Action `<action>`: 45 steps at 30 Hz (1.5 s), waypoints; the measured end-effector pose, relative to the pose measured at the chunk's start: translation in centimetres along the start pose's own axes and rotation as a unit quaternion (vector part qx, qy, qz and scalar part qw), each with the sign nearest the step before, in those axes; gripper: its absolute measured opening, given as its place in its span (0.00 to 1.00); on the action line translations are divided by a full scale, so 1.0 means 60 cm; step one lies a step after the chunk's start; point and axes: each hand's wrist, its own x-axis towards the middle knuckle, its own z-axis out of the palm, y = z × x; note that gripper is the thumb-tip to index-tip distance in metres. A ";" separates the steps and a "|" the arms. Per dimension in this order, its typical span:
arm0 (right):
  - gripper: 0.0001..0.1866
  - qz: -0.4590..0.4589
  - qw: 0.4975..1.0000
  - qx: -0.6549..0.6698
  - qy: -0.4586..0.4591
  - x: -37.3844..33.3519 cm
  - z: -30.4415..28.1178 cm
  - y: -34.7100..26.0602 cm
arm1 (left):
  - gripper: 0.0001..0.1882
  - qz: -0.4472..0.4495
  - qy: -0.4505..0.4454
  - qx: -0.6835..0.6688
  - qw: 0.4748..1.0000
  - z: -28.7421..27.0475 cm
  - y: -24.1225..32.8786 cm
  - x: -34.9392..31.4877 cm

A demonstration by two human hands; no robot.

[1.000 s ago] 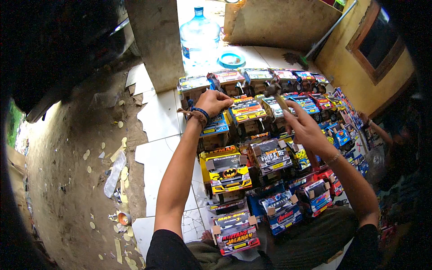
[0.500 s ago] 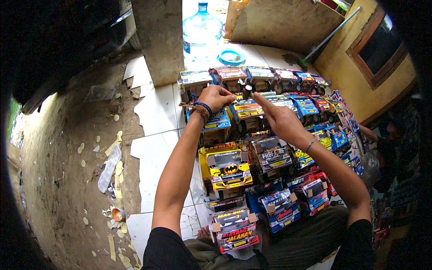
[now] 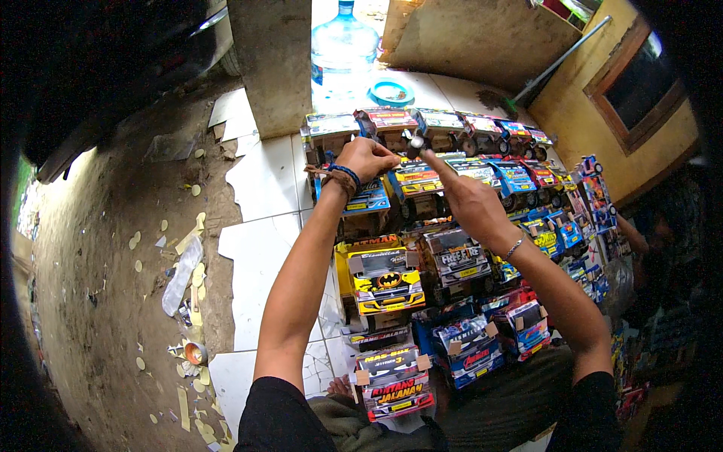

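Many colourful toy trucks stand in rows on a white tiled floor (image 3: 260, 181). My left hand (image 3: 367, 160), with bead bracelets on the wrist, is closed around a small tool with a grey metal head (image 3: 414, 141), held above the far rows. My right hand (image 3: 463, 200) reaches in beside it, index finger stretched out toward the tool head, over a red and yellow toy truck (image 3: 416, 181). I see nothing in the right hand. A yellow and black toy truck (image 3: 385, 280) sits closer to me, between my forearms.
A big blue water bottle (image 3: 343, 45) and a blue lid (image 3: 391, 92) stand beyond the trucks, next to a concrete pillar (image 3: 271, 68). On the left is bare dirt with paper scraps, a plastic wrapper (image 3: 181, 275) and a tape roll (image 3: 195, 352). Another person sits at the right edge (image 3: 663, 248).
My right hand has moved left and away from me, closing in on my left hand. The left hand has shifted slightly toward the far row.
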 end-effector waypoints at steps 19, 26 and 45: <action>0.39 0.044 0.998 -0.028 -0.034 -0.011 0.004 0.013 | 0.19 0.001 -0.006 0.001 1.000 0.002 0.000 0.003; 0.37 0.029 0.994 -0.062 -0.080 -0.011 0.005 0.011 | 0.18 0.001 -0.009 -0.008 1.000 0.003 -0.006 0.006; 0.14 0.100 0.923 -0.011 0.370 -0.280 -0.314 0.080 | 0.22 0.070 -0.074 0.035 0.994 -0.015 -0.025 0.038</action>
